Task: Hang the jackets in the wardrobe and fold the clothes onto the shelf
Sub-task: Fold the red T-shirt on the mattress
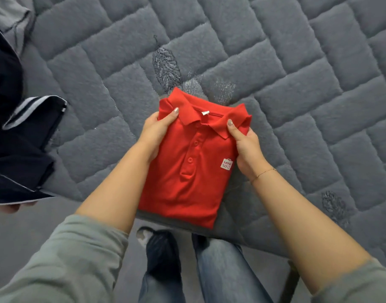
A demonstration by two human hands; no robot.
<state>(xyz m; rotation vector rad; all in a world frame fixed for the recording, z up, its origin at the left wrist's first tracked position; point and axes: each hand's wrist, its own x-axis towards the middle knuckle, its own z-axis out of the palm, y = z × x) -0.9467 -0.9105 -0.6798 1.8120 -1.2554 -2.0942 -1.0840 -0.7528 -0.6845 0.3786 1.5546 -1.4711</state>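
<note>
The quilted grey bed (275, 62), plush and stitched in blocks, lies under the folded red polo shirt (187, 182), whose long axis runs away from the person. Left hand (153, 136) and right hand (246, 147) grip its collar-end sides, thumbs on top. Dark jacket (17, 149) lies well left of it.

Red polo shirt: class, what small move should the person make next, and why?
Probably lift the red polo shirt and carry it toward the shelf: it looks fully folded, and the left hand and right hand grip its two sides above the grey quilted bed.
</note>
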